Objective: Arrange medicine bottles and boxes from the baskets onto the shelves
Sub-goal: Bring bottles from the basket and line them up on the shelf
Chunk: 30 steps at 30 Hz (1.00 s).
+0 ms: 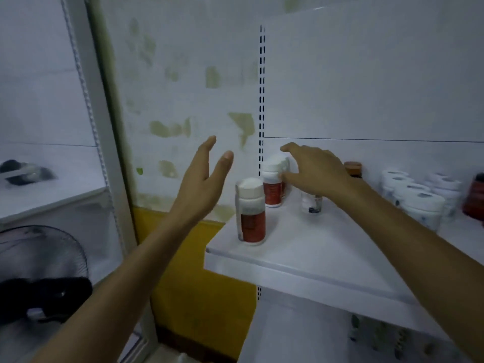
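Front bottle [250, 213] and back bottle [273, 187], both with red labels and white caps, stand near the left end of the white shelf [301, 260]. The right hand [314, 171] spreads wide just beside the back bottle's cap, holding nothing. The left hand [201, 179] is flat and empty, left of the front bottle. White jars [416, 203] sit farther right.

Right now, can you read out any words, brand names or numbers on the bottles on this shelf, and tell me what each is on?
Nothing can be read; the picture is blurred.
Front bottle, red label: print too blurred.
Second bottle behind it, red label: too blurred.
Small clear bottle: dark mark, unreadable.
White jars on the right: dark marks, too small and blurred.
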Each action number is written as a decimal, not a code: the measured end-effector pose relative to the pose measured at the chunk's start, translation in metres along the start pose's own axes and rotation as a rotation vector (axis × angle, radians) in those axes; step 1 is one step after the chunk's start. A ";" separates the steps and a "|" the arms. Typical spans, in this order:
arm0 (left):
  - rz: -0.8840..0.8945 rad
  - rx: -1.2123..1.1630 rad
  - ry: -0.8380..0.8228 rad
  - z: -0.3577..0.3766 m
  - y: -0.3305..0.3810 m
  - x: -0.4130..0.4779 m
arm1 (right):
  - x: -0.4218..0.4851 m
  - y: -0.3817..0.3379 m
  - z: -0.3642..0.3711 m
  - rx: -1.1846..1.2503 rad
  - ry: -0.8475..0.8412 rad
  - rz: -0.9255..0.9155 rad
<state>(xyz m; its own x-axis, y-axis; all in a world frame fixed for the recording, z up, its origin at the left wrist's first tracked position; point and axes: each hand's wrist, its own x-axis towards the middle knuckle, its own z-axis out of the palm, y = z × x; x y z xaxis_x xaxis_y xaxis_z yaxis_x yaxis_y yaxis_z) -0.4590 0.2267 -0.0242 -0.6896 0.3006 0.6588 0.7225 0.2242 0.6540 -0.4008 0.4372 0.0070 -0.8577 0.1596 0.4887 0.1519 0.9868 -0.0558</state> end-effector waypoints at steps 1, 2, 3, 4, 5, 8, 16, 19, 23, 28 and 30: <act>-0.007 -0.057 -0.022 0.004 -0.013 0.014 | 0.012 -0.002 0.006 -0.019 0.008 0.019; -0.002 -0.091 -0.053 0.008 -0.026 0.027 | 0.024 -0.005 0.011 -0.056 0.023 0.039; 0.011 -0.111 -0.097 0.013 -0.038 0.038 | 0.035 -0.008 0.016 -0.098 0.036 0.070; 0.033 -0.121 -0.155 0.017 -0.050 0.048 | 0.043 -0.011 0.022 -0.132 0.052 0.117; 0.062 -0.121 -0.210 0.022 -0.061 0.058 | 0.053 -0.014 0.028 -0.160 0.068 0.164; 0.160 -0.018 -0.351 0.037 -0.092 0.078 | 0.071 -0.024 0.046 -0.231 0.028 0.284; 0.411 0.152 -0.460 0.072 -0.132 0.091 | 0.076 -0.039 0.068 -0.014 0.048 0.461; 0.400 0.036 -0.428 0.075 -0.132 0.093 | 0.078 -0.044 0.047 0.116 0.129 0.470; 0.265 -0.426 -0.553 0.065 -0.113 0.106 | 0.087 -0.058 0.002 0.348 0.232 0.433; 0.059 -0.884 -0.576 0.045 -0.096 0.115 | 0.092 -0.082 -0.031 0.589 0.239 0.380; 0.007 -1.012 -0.559 0.036 -0.094 0.114 | 0.092 -0.089 -0.033 0.689 0.241 0.367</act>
<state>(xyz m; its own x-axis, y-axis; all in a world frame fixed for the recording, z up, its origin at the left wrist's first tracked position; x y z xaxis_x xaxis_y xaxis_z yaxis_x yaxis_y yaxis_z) -0.6035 0.2731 -0.0242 -0.3851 0.7240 0.5723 0.1817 -0.5485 0.8162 -0.4766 0.3626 0.0859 -0.6711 0.5432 0.5046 -0.0009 0.6800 -0.7332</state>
